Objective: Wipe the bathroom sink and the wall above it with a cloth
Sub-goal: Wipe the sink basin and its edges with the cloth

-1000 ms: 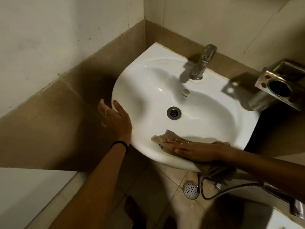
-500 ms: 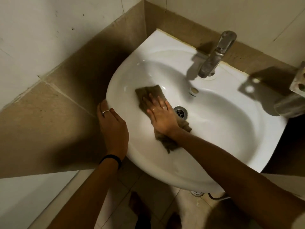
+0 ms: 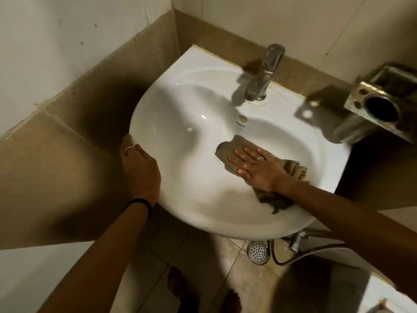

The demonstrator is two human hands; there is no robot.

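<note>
A white sink (image 3: 171,123) is fixed in the corner below the tiled wall (image 3: 237,16). My right hand (image 3: 259,169) lies flat, fingers spread, pressing a brown cloth (image 3: 239,146) onto the bottom of the basin, right over the drain, which is hidden. Part of the cloth bunches behind my wrist toward the sink's right front. My left hand (image 3: 140,168) grips the sink's left rim, thumb on top of the edge. A metal tap (image 3: 264,73) stands at the back of the sink.
A metal holder (image 3: 381,102) sticks out from the wall at the right of the sink. Below the sink are a floor drain (image 3: 258,251), a valve with a hose (image 3: 302,251), and my bare feet (image 3: 180,288) on the tiled floor.
My right hand swept the cloth from the front rim to the basin's left side, then back right over the drain. My left hand stayed on the left rim.
</note>
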